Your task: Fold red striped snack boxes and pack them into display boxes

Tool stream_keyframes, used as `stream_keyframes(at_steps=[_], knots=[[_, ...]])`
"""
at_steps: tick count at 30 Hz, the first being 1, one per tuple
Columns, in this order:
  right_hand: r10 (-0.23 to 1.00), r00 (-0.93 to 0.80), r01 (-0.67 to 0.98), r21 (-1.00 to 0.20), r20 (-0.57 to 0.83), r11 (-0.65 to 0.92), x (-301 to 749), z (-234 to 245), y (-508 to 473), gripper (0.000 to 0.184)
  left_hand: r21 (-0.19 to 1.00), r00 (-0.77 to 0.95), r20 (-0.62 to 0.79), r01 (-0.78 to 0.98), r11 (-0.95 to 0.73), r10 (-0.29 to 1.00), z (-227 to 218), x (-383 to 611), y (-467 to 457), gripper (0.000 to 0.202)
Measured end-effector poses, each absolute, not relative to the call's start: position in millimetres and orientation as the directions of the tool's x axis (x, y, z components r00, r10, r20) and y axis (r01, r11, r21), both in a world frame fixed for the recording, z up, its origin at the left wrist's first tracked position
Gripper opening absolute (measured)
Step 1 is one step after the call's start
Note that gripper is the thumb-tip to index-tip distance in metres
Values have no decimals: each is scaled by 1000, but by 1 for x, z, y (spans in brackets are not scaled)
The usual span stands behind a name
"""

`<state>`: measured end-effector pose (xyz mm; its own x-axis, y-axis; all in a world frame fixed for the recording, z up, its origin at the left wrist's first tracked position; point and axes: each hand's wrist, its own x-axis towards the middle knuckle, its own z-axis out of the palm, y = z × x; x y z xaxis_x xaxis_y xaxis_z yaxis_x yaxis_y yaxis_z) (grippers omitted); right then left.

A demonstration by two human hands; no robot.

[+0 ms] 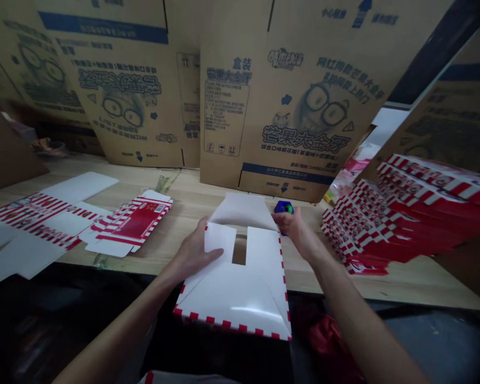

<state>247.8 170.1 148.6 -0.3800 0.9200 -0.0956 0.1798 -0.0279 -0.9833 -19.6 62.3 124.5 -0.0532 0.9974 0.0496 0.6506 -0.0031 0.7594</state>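
Observation:
A white carton [236, 293] with red-and-white checked edges lies in front of me over the table's near edge. Two of its flaps are folded in with a slot between them, and a wide end flap [240, 208] stands up at the far side. My left hand [200, 248] grips the carton's left side, thumb on the white panel and the other fingers partly hidden beyond the edge. At the far right corner is my right hand [296, 229], fingers stretched towards the end flap, their tips at its edge. Just behind them sits a blue object with a green part [284, 207].
Left on the wooden table [192, 194] lie an unfolded red-and-white carton [60, 213] and a flattened one [138, 221]. Stacked red-and-white cartons [384, 213] stand at the right. Large brown cardboard boxes [280, 101] wall off the back. Red material [328, 336] shows below the table edge.

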Motion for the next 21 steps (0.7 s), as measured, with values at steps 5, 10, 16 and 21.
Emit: stream_keyframes(at_steps=[5, 10, 16, 21], knots=[[719, -630, 231, -955, -292, -186, 217, 187, 214, 86, 823, -78, 53, 568, 1, 996, 121, -16, 65, 86], [565, -732, 649, -640, -380, 411, 190, 179, 192, 96, 863, -115, -9, 502, 66, 993, 121, -17, 65, 87], [579, -777, 628, -237, -247, 742, 183, 160, 165, 86, 944, -81, -23, 325, 49, 996, 111, -30, 68, 77], [565, -809, 582, -89, -161, 808, 181, 152, 161, 88, 989, -138, -79, 114, 95, 987, 100, -32, 72, 68]])
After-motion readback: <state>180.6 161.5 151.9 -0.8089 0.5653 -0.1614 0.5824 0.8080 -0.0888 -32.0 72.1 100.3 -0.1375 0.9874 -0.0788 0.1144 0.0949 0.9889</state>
